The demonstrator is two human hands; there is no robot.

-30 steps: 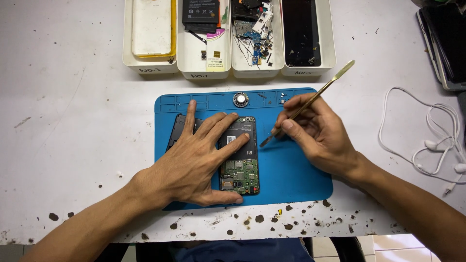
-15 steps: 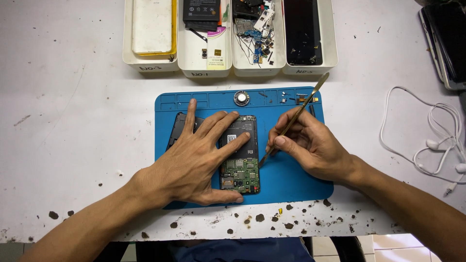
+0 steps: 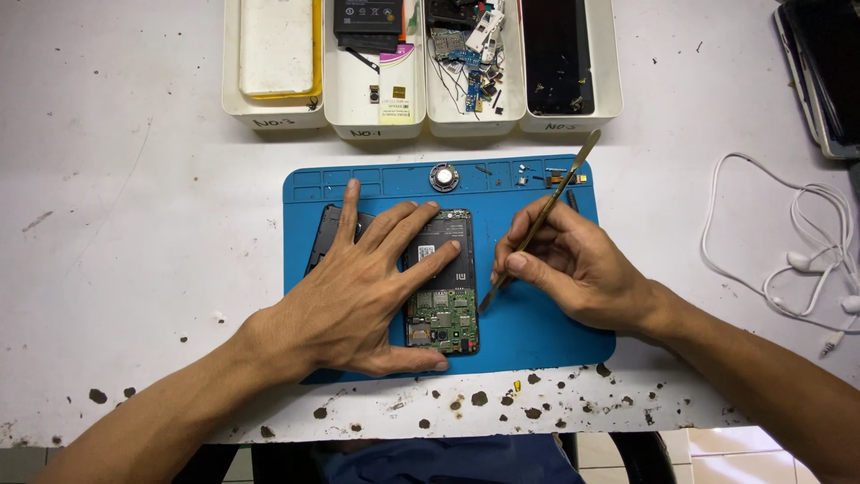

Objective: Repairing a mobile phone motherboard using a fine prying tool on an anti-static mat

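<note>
An opened smartphone [image 3: 442, 285], back cover off, battery and circuit board exposed, lies on a blue repair mat [image 3: 537, 323]. The left hand [image 3: 358, 291] presses it flat, fingers spread; the right hand [image 3: 573, 264] pinches a metal spudger [image 3: 537, 224] at its edge. Parts trays [image 3: 421, 121] sit beyond.

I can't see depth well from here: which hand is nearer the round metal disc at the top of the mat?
Left. The left hand has fingertips just below the disc; the right hand sits lower and further off to the side.
</note>
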